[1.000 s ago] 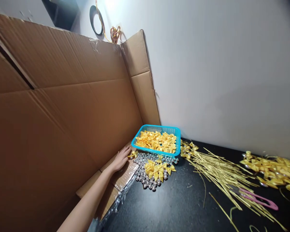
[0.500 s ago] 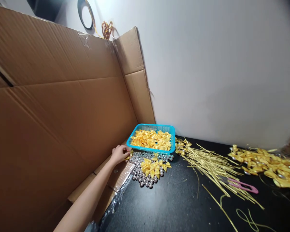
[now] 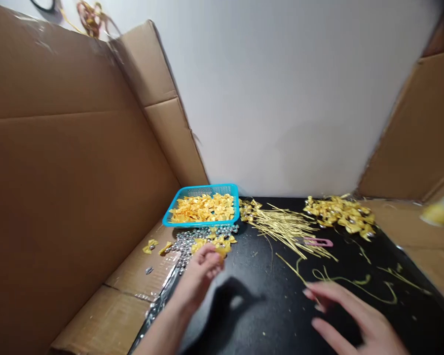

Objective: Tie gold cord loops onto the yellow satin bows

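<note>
My left hand (image 3: 202, 268) is closed in a pinch over the front of the bead pile, with a yellow ribbon bow (image 3: 222, 252) at its fingertips, partly hidden by them. Just behind it, more yellow bows (image 3: 202, 244) lie on the silver beads (image 3: 185, 241). My right hand (image 3: 355, 313) is low over the black table (image 3: 266, 315), thumb and fingers apart. Its fingertips are at the near end of a single gold strand (image 3: 290, 266); whether they touch it I cannot tell.
A blue basket (image 3: 238, 202) of yellow bows stands at the back left. Right of it lie a bundle of gold strands (image 3: 284, 227), a pink-handled tool (image 3: 318, 242) and a heap of bows with beads (image 3: 340, 214). Cardboard walls (image 3: 77, 162) flank the table.
My left hand has moved right from beside the basket to the front of the beads. My right hand has come into view. The view has turned right.
</note>
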Available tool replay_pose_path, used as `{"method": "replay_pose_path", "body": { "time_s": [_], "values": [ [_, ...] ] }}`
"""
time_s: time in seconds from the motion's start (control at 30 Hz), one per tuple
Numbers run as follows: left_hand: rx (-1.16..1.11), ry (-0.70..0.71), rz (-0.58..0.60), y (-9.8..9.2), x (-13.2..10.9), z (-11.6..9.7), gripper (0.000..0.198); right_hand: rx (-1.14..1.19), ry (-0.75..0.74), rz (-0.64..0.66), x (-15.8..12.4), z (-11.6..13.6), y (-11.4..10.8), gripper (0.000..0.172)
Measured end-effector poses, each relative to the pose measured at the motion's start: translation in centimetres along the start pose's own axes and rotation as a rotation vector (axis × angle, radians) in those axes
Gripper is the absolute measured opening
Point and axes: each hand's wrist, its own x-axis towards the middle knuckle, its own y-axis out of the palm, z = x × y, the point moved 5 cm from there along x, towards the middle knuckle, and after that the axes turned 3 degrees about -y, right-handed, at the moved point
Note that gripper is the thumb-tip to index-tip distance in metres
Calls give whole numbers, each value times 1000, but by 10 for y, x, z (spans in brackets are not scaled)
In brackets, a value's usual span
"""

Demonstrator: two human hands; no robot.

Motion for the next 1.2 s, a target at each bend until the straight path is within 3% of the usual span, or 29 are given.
{"method": "replay_pose_path", "body": {
  "time_s": [0.07, 0.13, 0.23, 0.37, 0.53, 0.7, 0.8, 1.03, 1.2],
  "values": [
    [-102, -126, 146, 55, -24, 9, 47, 194, 204, 64, 14, 7, 19, 35],
    [-376, -419, 311, 100, -45, 19, 46, 391, 318, 61, 25, 14, 34, 30],
    [-495, -424, 344, 129, -56, 16, 41, 546, 365, -27, 28, 15, 43, 16],
    [-461, -368, 299, 137, -53, 20, 40, 627, 394, -145, 15, 7, 37, 13],
    [-390, -364, 277, 142, -52, 25, 40, 488, 402, -226, 11, 1, 22, 11],
    [-308, -321, 268, 140, -45, 26, 40, 604, 599, -134, 15, -12, 20, 21],
    [-284, -315, 324, 137, -42, 31, 35, 667, 722, -70, 15, -21, 20, 25],
    [-236, -305, 555, 143, -46, 36, 33, 716, 747, 32, 15, -24, 22, 25],
    [-97, -230, 491, 140, -44, 34, 34, 633, 699, 112, 13, -24, 27, 18]
  ]
}}
